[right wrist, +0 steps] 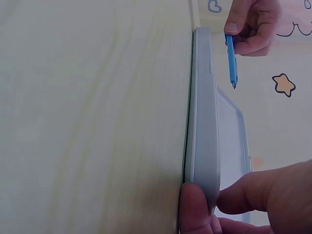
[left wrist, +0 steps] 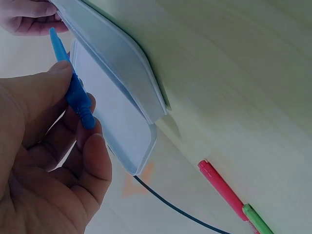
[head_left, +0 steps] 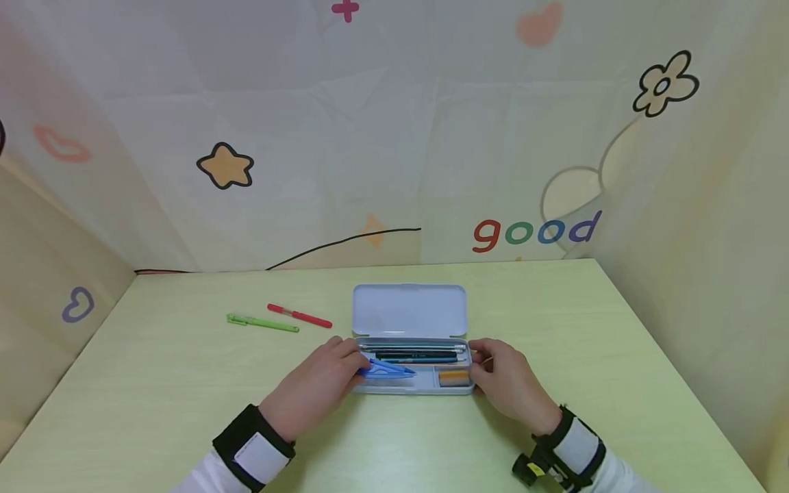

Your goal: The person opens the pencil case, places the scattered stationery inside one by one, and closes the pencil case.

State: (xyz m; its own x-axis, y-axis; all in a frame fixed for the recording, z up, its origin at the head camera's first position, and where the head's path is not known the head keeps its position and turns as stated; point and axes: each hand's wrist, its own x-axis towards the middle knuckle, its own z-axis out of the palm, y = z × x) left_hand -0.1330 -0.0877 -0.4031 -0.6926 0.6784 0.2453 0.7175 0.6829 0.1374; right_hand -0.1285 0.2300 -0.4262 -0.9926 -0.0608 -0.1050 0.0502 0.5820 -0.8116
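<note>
A pale blue pencil case lies on the table with its lid folded back. Pencils lie along its rear compartment, and an orange-and-grey block sits in the front right one. My left hand pinches a blue drawing compass by its knob end, over the case's front left compartment; its thin tip shows in the right wrist view as the compass points away from the fingers. With thumb and fingers, my right hand grips the right end of the case.
Left of the case, a red pen and a green pen lie on the light wooden table. A printed cloth hangs behind the table and along both sides.
</note>
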